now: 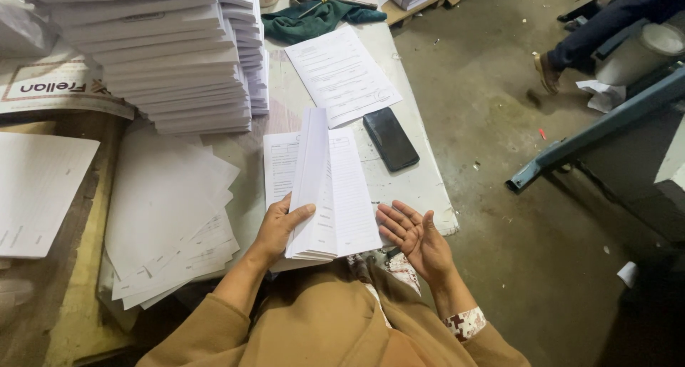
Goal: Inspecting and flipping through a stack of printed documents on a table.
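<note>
The left hand (pixel 280 228) grips a stack of printed sheets (pixel 334 195) at its lower left edge, thumb on top, with the upper sheets folded up. The stack lies on the table (pixel 421 185) before the person. The right hand (pixel 415 235) hovers open, palm up, just beside it. A black phone (pixel 390 138) lies near.

Two hands: left hand (pixel 280 224), right hand (pixel 414 233). One black phone (pixel 390 138) beyond them, one green cloth (pixel 317 21) farther off, one loose form (pixel 342 73).
</note>
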